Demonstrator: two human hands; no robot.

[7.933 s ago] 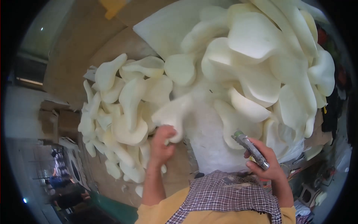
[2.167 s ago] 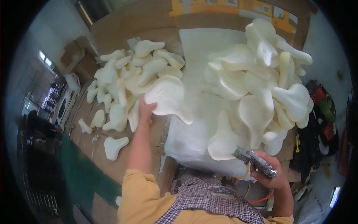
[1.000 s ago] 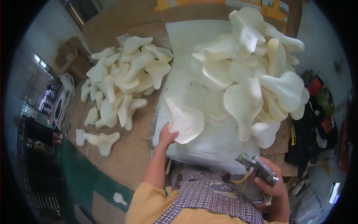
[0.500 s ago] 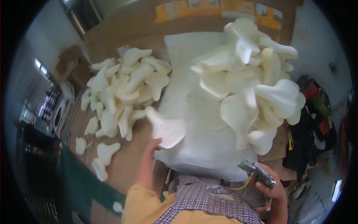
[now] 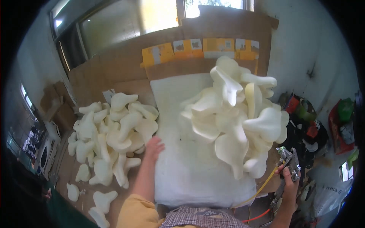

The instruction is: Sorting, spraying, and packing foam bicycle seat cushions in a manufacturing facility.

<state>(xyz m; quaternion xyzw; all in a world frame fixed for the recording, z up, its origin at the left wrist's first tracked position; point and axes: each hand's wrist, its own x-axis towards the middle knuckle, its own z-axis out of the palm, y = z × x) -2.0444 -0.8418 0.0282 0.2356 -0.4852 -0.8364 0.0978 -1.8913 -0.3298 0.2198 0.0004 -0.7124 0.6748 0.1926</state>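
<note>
My left hand (image 5: 154,147) is empty, its fingers apart. It hovers by the left edge of the white sheet (image 5: 171,178), just beside a heap of cream saddle-shaped foam pieces (image 5: 131,125). My right hand (image 5: 289,180) grips a metal spray gun (image 5: 292,163), held up at the right, with a yellow hose (image 5: 262,187) trailing toward my apron. Between the hands, a taller pile of similar pale saddle-shaped pieces (image 5: 232,146) rests on the sheet's right half.
Brown cardboard (image 5: 125,74) covers the back, with yellow printed panels (image 5: 218,45) along it. Dark cloth and clutter (image 5: 304,131) lie right of the table. A red hose (image 5: 258,217) hangs near my waist. Several loose foam pieces (image 5: 103,200) lie at the front left.
The saddle-shaped foam piece in my left hand has been let go. My right hand has raised the spray gun outward to the right. The view has tilted up, showing the window.
</note>
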